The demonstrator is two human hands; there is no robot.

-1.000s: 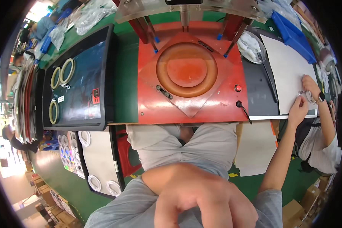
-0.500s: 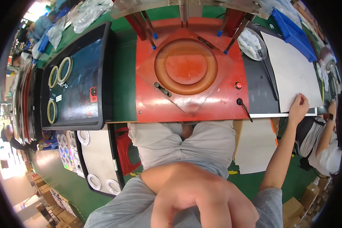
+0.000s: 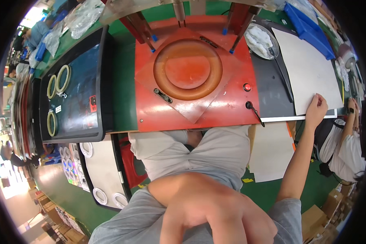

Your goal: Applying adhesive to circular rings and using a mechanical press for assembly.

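Observation:
My right hand [image 3: 316, 110] lies over the near edge of a pale flat sheet [image 3: 310, 69] on the right of the bench. Its fingers are curled together, and what they pinch, if anything, is hidden. Close to the camera, my left hand [image 3: 215, 207] is raised in front of my lap, thumb and fingers apart, with the fingertips cut off by the lower edge. Ahead of me stands a red press base [image 3: 232, 110] with a round orange-brown ring mold [image 3: 216, 69] on it. A red button [image 3: 247, 87] sits at the base's right side.
A black tray [image 3: 103, 81] at left holds several cream rings [image 3: 63, 79]. Right of the press are a metal dish [image 3: 274, 48] with white material, a dark handle [image 3: 284, 80] and a blue bin [image 3: 311, 34]. Press posts [image 3: 240, 36] rise behind the mold. Another person's arm [image 3: 345, 126] shows far right.
The whole bench has shifted a little left in view, as the camera turned. My right hand stays at the sheet's edge, and my left hand remains raised almost unmoved.

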